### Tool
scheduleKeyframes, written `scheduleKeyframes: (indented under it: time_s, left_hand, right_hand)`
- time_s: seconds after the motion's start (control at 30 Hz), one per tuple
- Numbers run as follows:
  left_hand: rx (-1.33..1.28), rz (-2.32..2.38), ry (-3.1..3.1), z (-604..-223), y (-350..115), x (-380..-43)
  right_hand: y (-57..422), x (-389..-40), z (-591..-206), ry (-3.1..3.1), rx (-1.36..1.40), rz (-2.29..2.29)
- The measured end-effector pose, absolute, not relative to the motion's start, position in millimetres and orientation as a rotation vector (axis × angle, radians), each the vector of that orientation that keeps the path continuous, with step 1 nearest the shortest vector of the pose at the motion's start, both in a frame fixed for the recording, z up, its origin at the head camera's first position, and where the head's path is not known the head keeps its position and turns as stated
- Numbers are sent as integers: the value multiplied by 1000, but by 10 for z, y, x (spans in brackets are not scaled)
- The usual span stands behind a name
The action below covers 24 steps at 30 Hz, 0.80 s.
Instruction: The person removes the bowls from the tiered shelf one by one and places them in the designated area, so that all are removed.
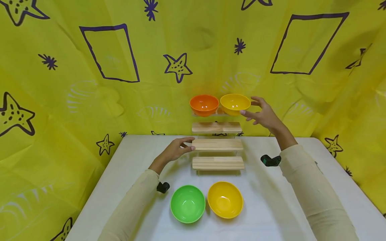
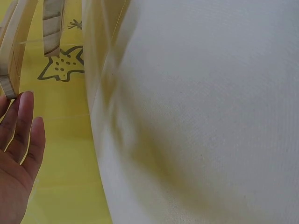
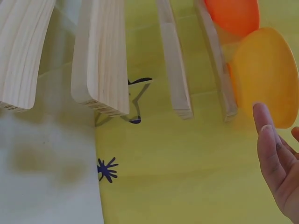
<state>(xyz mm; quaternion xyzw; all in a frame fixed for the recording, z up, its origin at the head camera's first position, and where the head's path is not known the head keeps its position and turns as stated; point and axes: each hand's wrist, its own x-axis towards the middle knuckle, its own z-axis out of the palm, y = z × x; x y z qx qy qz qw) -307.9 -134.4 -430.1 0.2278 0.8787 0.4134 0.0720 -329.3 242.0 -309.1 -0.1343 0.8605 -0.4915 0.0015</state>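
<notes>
Head view: the right hand (image 1: 263, 115) is at the right side of the upper yellow bowl (image 1: 234, 102), which sits on the top plank of a wooden rack (image 1: 217, 127) with 4 planks. Its thumb and fingers are well parted, the thumb in front of the bowl's right side and the fingertips by the rim; they do not close round it, and whether they touch it I cannot tell. The right wrist view shows those fingers nearly straight against the bowl's outline. An orange bowl (image 1: 203, 105) sits just left of the upper yellow bowl, on the same plank. The left hand (image 1: 174, 149) is lower, at the left end of the 2nd plank from the bottom (image 1: 217, 144), holding that end between the thumb at the front edge and the index finger at the back edge; in the left wrist view the other fingers reach out fairly straight, slightly spread. In front of the rack, a green bowl (image 1: 188, 204) and a lower yellow bowl (image 1: 225, 199) stand side by side on the white table (image 1: 256, 207), the green on the left, both with their openings up. Behind everything hangs a yellow backdrop (image 1: 205, 20) with dark stars and 2 large outlined frames.
</notes>
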Motion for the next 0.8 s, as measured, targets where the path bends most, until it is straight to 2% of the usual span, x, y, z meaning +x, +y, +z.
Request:
scheduleKeyframes:
  time_s: [0.8]
  left_hand:
    - [697, 1246, 2651, -4316, -1344, -3079]
  right_hand:
    - [2209, -3452, -3055, 2698, -356, -1499]
